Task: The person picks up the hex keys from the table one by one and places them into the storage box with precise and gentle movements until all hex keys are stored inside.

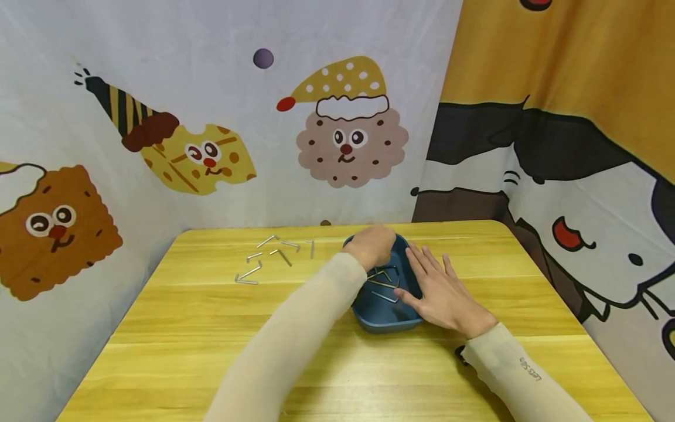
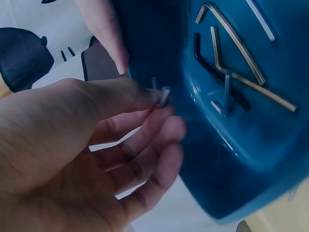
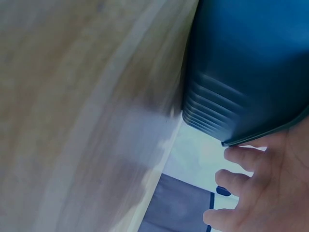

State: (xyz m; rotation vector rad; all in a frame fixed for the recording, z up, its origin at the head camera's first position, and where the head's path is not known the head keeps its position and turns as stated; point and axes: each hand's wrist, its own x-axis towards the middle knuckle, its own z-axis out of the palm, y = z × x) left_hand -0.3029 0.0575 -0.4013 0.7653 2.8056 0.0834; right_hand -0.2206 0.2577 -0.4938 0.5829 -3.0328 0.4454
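A blue plastic box (image 1: 387, 326) stands on the wooden table. Over its far end is my left hand (image 1: 373, 245); thumb and forefinger pinch a small hex key (image 2: 164, 96), as the left wrist view shows, most of it hidden by the fingers. Several hex keys (image 2: 236, 43), silver, brassy and black, lie on the box floor. My right hand (image 1: 443, 296) rests along the right rim, its fingers (image 3: 231, 181) extended and the thumb reaching over the edge. In the right wrist view the box's ridged outer wall (image 3: 212, 104) shows beside that palm.
Left of the box, several L-shaped silver hex keys (image 1: 285, 257) lie scattered on the tabletop (image 1: 211, 346). A curtain with cartoon prints (image 1: 274, 205) hangs right behind the table's far edge. Something small and dark (image 1: 461, 354) shows at the right wrist.
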